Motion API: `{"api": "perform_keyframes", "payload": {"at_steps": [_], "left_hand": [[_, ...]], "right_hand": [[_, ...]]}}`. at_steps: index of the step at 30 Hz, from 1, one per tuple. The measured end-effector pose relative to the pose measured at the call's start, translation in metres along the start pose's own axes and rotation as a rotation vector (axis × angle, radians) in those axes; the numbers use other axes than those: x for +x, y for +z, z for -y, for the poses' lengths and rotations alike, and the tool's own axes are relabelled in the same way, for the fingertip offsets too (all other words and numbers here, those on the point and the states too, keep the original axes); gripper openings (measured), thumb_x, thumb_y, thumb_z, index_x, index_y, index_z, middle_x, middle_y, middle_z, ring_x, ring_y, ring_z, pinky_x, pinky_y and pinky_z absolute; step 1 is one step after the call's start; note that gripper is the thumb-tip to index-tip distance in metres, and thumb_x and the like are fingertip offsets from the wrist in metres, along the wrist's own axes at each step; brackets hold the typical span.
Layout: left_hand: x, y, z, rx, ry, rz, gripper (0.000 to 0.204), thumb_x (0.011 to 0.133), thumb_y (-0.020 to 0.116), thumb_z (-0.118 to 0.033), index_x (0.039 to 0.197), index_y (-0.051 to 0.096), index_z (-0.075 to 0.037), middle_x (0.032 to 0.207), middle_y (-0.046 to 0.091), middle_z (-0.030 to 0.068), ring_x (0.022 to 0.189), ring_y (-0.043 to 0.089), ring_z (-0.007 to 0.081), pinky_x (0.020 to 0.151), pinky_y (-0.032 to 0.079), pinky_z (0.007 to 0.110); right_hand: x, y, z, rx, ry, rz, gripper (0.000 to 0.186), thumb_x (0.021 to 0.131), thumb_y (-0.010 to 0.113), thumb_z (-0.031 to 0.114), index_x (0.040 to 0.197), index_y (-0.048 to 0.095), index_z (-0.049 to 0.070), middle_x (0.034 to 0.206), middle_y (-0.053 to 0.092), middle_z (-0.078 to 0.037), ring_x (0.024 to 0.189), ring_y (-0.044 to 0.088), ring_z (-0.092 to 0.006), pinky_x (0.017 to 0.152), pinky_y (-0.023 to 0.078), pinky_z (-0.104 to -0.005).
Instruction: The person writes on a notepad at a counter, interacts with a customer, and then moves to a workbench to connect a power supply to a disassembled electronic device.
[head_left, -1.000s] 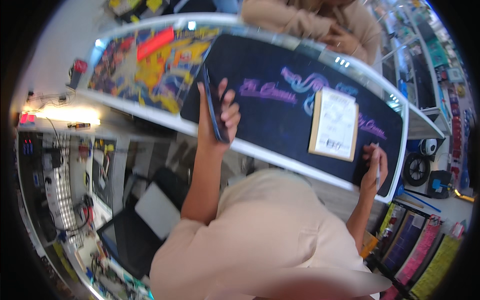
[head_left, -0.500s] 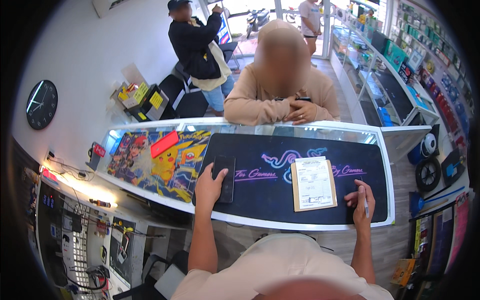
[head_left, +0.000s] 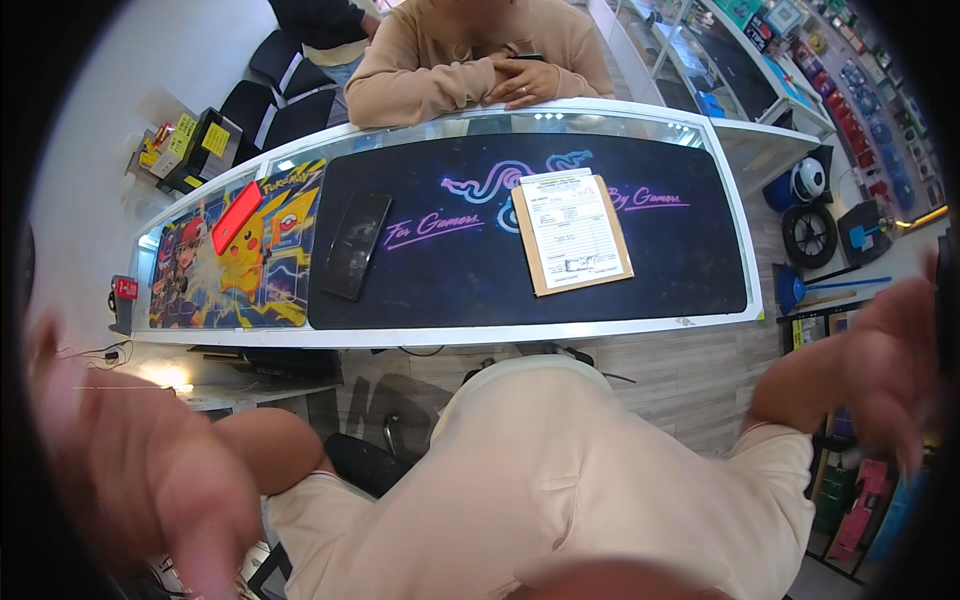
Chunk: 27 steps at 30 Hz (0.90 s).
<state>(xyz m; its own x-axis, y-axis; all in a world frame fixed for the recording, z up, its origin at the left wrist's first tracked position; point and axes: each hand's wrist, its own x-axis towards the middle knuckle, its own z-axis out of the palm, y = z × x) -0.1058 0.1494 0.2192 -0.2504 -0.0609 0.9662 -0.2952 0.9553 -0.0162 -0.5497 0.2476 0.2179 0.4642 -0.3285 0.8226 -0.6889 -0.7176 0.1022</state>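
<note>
My left hand (head_left: 160, 460) is raised close to the camera at the lower left, fingers apart, with nothing seen in it. My right hand (head_left: 888, 360) is up at the right rim, open and partly cut off. Both are away from the dark phone (head_left: 355, 245) lying face up on the black desk mat (head_left: 440, 285). Right of the phone rests a clipboard (head_left: 628, 265) with a paper form (head_left: 568, 225) on it. A red phone-like object (head_left: 237, 217) lies on the colorful cartoon mat (head_left: 185, 300) at the left.
Another person (head_left: 430, 70) leans folded arms on the far edge of the glass counter (head_left: 735, 290). A second person (head_left: 305, 30) stands behind, near black chairs (head_left: 240, 110). Boxes (head_left: 195, 150) are at upper left, display shelves (head_left: 680, 60) at upper right, a black round ring (head_left: 808, 235) at right.
Both hands have left the counter and risen toward the camera. My left hand has let go of the dark phone, now lying on the mat. The pen is no longer seen in my right hand.
</note>
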Motion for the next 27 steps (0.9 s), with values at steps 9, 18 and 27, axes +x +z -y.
{"api": "perform_keyframes", "payload": {"at_steps": [9, 18, 27], "left_hand": [[0.038, -0.015, -0.031, -0.002, 0.335, 0.421, 0.047, 0.107, 0.059, -0.036, 0.129, 0.070, 0.004, 0.128, 0.070, 0.0185, 0.118, 0.066, 0.0295, 0.113, 0.045, 0.042], [0.038, -0.028, -0.028, 0.168, 0.249, 0.485, 0.044, 0.103, 0.065, -0.031, 0.129, 0.070, 0.003, 0.125, 0.071, 0.0170, 0.115, 0.066, 0.0278, 0.109, 0.046, 0.041], [0.001, -0.004, -0.005, 0.212, 0.279, 0.499, 0.042, 0.098, 0.071, -0.027, 0.128, 0.070, 0.003, 0.122, 0.071, 0.0155, 0.111, 0.067, 0.0262, 0.106, 0.048, 0.039]], "right_hand": [[0.094, 0.027, 0.042, 0.224, -0.427, 0.545, 0.052, 0.115, 0.042, 0.046, 0.114, 0.070, 0.002, 0.096, 0.074, -0.010, 0.076, 0.058, -0.0172, 0.073, 0.046, -0.0332], [0.091, 0.035, 0.029, 0.226, -0.405, 0.685, 0.057, 0.115, 0.037, 0.051, 0.120, 0.068, 0.003, 0.093, 0.073, -0.011, 0.074, 0.057, -0.0176, 0.072, 0.045, -0.0343], [0.071, 0.075, 0.000, 0.212, -0.417, 0.747, 0.062, 0.115, 0.032, 0.055, 0.126, 0.066, 0.005, 0.090, 0.073, -0.012, 0.071, 0.055, -0.0181, 0.072, 0.044, -0.0355]]}}
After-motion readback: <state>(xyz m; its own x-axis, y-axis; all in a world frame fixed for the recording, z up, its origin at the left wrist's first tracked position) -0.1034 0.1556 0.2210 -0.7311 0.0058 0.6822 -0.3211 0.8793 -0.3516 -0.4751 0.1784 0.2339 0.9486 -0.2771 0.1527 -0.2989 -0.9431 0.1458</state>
